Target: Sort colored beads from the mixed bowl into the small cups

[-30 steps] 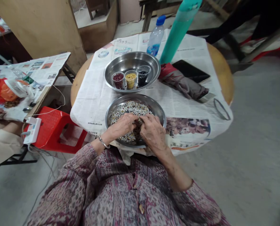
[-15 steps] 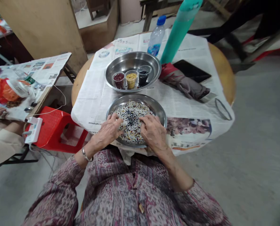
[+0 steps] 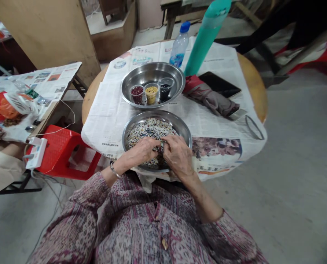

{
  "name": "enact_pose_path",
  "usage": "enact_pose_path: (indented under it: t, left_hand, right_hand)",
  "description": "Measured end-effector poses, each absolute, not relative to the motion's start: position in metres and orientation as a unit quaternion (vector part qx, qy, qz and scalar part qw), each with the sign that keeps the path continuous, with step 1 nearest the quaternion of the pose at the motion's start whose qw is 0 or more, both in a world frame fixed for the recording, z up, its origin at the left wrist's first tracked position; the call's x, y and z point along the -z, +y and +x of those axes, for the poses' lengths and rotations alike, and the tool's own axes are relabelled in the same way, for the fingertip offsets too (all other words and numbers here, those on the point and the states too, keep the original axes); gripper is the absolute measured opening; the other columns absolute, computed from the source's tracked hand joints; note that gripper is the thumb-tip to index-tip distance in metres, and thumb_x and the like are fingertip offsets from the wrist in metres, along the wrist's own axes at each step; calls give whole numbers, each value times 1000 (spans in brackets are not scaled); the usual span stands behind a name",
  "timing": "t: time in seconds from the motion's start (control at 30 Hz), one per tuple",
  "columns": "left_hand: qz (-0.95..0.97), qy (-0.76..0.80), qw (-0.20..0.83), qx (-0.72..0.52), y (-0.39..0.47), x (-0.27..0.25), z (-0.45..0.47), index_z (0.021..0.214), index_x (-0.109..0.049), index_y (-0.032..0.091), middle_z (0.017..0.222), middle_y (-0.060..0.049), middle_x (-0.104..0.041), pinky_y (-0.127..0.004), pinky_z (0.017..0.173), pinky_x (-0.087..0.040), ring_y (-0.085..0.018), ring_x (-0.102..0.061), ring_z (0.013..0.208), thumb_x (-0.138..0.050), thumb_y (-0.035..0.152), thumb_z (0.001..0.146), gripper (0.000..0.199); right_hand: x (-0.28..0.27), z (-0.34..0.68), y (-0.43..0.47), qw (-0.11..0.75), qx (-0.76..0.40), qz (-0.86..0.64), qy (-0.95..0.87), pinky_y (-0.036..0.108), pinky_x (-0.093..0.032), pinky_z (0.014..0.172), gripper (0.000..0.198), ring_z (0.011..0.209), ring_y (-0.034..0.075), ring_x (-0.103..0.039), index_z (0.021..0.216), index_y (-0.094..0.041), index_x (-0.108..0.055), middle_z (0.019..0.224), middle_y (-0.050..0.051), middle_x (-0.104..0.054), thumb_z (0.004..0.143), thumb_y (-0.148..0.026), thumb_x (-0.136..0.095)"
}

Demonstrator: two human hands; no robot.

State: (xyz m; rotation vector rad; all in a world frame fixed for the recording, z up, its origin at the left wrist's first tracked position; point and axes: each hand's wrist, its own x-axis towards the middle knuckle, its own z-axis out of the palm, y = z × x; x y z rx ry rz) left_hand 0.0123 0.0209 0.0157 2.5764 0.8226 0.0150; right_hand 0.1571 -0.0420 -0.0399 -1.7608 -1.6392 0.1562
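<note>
On a round wooden table (image 3: 253, 90) dressed with newspaper (image 3: 103, 117), the near steel basin (image 3: 182, 126) stands close to the person's body; it makes the centre of my clock. It holds mixed grains (image 3: 152, 126), pale, dark and yellowish, spread over its bottom. At 12 o'clock, just beside it, stands the far steel basin (image 3: 152, 71) with three plastic cups: dark red beans (image 3: 137, 96), yellow grains (image 3: 151, 96) and black ones (image 3: 165, 92). At 1 o'clock are a blue-capped water bottle (image 3: 179, 47) and a leaning teal bottle (image 3: 206, 38); at 2, a grey-and-red fabric bundle (image 3: 211, 97).

Both hands are above the basin, their fingertips nearly meeting. The left hand (image 3: 144, 148) has its fingers curled narrowly, and the right hand (image 3: 178, 154) is bent in likewise; whether either pinches a grain, I cannot tell.

The table's near edge passes close below the basin at 6 o'clock. Toward 9 there is a strip of bare newspaper, then the red plastic stool (image 3: 56, 150) beyond the edge. From 3 to 4, past the printed photograph (image 3: 220, 146), grey concrete floor (image 3: 290, 165) extends widely.
</note>
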Motion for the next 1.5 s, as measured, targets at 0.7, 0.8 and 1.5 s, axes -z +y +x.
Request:
enact_pose_path:
  t: [0.7,0.8,1.5]
  left_hand:
    - [911,337,237,-7,2,-15,-6,135,-41,17,122,-11,-48,-38,93,-53,-22,-58,100,-63,15,86,53]
    - [915,322,244,-14,5,-9,9,129,-48,19,122,-10,-49,-37,92,-53,-20,-60,96,-56,11,87,43]
    - [926,348,145,-13,73,-11,29,142,-45,19,143,-14,-46,-55,107,-42,-36,-42,131,-79,38,77,75]
  right_hand:
    - [44,160,-42,442,-49,-657,-609,43,-51,96,40,103,23,-62,104,-18,-69,103,10,-70,81,-5,-39]
    - [43,162,-42,493,-44,-645,-582,42,-53,92,37,99,22,-65,100,-21,-69,100,8,-71,82,-7,-40]
    - [38,163,-44,530,-65,-637,-556,42,-54,92,37,97,23,-67,99,-21,-71,99,9,-72,81,-7,-42]
